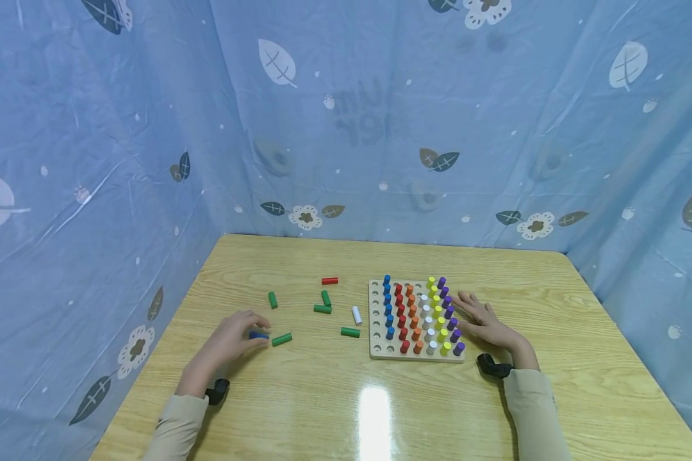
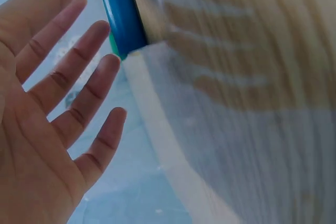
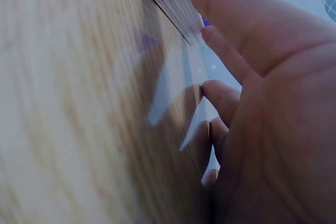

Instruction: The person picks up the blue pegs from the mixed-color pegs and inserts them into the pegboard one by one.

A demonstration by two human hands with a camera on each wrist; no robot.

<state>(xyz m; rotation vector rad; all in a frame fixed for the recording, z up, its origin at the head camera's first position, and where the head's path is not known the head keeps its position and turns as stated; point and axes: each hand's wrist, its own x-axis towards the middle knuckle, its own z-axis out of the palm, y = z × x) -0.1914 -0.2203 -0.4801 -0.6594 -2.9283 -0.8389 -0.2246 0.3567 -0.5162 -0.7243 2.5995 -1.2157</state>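
Note:
A blue peg [image 1: 258, 335] lies on the table between the thumb and fingers of my left hand [image 1: 239, 336]. In the left wrist view those fingers are spread and slightly bent beside the blue peg [image 2: 123, 14], not closed round it. My right hand [image 1: 490, 326] rests at the right side of a wooden pegboard [image 1: 380, 353], its thumb and index finger at the board's edge. In the right wrist view the hand [image 3: 273, 114] lies low over the table. Upright blue, red, orange, white, yellow and purple pegs [image 1: 458, 349] fill columns of the board; the leftmost column shows bare holes.
Several green pegs [image 1: 282, 339] lie loose left of the board, one just right of my left hand. A red peg [image 1: 330, 280] lies farther back, and a white peg [image 1: 357, 315] near the board's left edge. A blue patterned curtain [image 1: 334, 128] hangs behind the table [image 1: 300, 397].

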